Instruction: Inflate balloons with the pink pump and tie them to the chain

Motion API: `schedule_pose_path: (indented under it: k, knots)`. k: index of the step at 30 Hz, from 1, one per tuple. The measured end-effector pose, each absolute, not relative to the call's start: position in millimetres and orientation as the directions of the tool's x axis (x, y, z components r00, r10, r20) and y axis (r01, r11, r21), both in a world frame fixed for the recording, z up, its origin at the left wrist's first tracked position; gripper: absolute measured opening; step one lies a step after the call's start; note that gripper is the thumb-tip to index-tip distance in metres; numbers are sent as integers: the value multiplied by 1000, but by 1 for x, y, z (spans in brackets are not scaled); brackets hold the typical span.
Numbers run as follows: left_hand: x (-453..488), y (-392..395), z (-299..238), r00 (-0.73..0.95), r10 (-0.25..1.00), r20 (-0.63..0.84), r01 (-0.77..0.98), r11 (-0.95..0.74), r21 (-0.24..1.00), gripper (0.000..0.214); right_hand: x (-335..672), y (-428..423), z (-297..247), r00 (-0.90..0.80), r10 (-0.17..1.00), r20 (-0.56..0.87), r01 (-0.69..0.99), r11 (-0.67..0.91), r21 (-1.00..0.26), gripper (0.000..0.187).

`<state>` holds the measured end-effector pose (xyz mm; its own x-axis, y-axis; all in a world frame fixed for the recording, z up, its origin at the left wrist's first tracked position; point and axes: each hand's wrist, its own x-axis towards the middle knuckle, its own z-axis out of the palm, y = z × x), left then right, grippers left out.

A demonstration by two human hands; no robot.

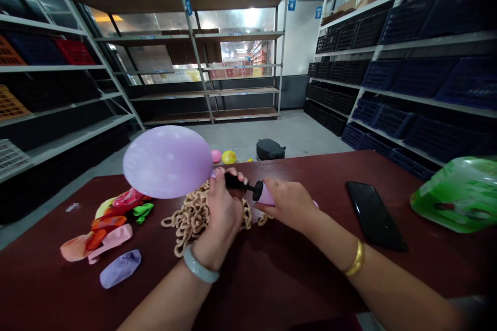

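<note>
A blown-up lilac balloon (166, 161) hangs over the dark red table (272, 274), its neck fitted on the black nozzle of a hand pump (243, 184). My left hand (223, 212) is closed round the balloon's neck and the nozzle. My right hand (289, 204) is wrapped round the pump's pink body (266, 196). Under both hands lies a tan plastic chain (190, 220).
Several flat balloons (111, 232) in pink, orange, green and purple lie at the left of the table. A black phone (375, 214) lies at the right, a green bag (460, 194) beyond it. On the floor are a pink and a yellow balloon (228, 156) and a black bag (269, 149). Shelving lines the room.
</note>
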<state>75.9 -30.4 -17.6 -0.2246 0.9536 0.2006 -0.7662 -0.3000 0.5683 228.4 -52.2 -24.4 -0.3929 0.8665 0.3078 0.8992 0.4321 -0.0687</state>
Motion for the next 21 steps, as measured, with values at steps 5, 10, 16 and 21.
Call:
schedule_pose_path:
  k: [5, 10, 16, 21]
  knots:
    - [93, -40, -26, -206, 969, 140, -783, -249, 571, 19, 224, -54, -23, -386, 878, 284, 898, 428, -99, 45]
    - [75, -30, -20, -223, 963, 151, -755, -268, 599, 20, 223, -52, -26, -384, 876, 293, 889, 436, -138, 43]
    - [15, 2, -1, -321, 935, 148, -714, -342, 611, 18, 234, -43, -30, -407, 865, 293, 887, 451, -101, 42]
    - [-11, 7, 11, -385, 910, 155, -718, -401, 568, 17, 239, -42, -29, -416, 851, 322, 883, 463, -82, 44]
